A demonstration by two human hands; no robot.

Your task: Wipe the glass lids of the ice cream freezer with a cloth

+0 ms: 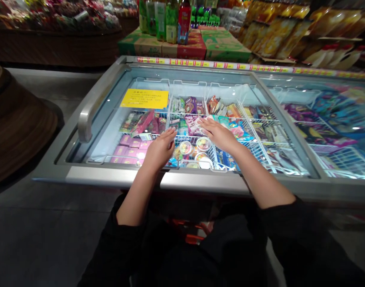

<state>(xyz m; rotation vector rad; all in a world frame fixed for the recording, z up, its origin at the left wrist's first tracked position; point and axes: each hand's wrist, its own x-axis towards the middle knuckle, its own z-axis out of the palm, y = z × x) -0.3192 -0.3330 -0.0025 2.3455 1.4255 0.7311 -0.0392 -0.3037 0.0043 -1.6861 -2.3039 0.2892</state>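
Above the front half of the freezer (204,182), head view: two bare hands, forearms (138,201) stretched forward from black sleeves (309,235).

Left hand (161,149): over the freezer's left section, back uppermost; fingers straight, close together, aimed forward and to the right; nothing visible in the grasp.

Right hand (217,133): farther from the freezer's front edge, palm down, forearm slanting in; fingers extended, slightly spread, aimed forward and left, their tips over a purple-and-white packet (193,126) inside the freezer; nothing held. Contact of either hand with the glass: cannot be told.

Freezer, left end: grey handle (85,119), upright. Freezer, left section, toward the back: yellow notice (145,99), printed lettering too small to read.

Freezer interior, front left: pink boxes (121,151), several. Front middle, between and below the hands: round tubs (203,144). Just right of these: blue packets (225,159).

Freezer, back edge: price strip (197,63). Behind freezer: printed cartons (182,51), bearing green and red bottles (172,24).
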